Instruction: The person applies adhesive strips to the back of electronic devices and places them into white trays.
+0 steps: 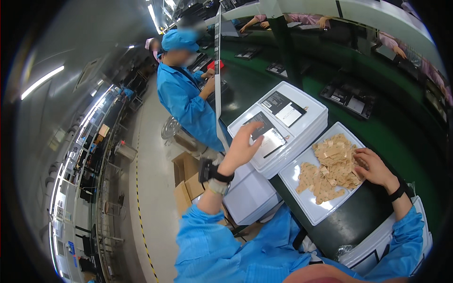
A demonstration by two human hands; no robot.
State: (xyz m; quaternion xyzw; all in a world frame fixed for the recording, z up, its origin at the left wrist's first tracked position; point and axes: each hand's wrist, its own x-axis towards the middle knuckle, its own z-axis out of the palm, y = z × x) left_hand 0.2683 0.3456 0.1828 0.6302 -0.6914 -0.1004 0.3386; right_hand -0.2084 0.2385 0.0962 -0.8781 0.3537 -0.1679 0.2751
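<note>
My left hand (242, 148) hovers over the nearer of two flat black-and-white battery packs (273, 142), thumb and forefinger apart, with nothing visible between them. Whether a fingertip touches the pack I cannot tell. Beside it lies the second battery pack (289, 113), in the same white plastic tray (317, 106), which tops a stack. At the right edge of a heap of small tan die-cut pieces (332, 158) rests my right hand (373, 166), its fingers loosely bent and apart. The heap lies in another white tray (317, 214). Dark bands circle both wrists.
A green conveyor belt (401, 137) carries dark open device housings (349, 100) beyond the trays. To the left, a co-worker in blue (181, 89) stands behind a white upright post (218, 70). Cardboard boxes (186, 177) and stacked white trays (250, 193) are below my left arm.
</note>
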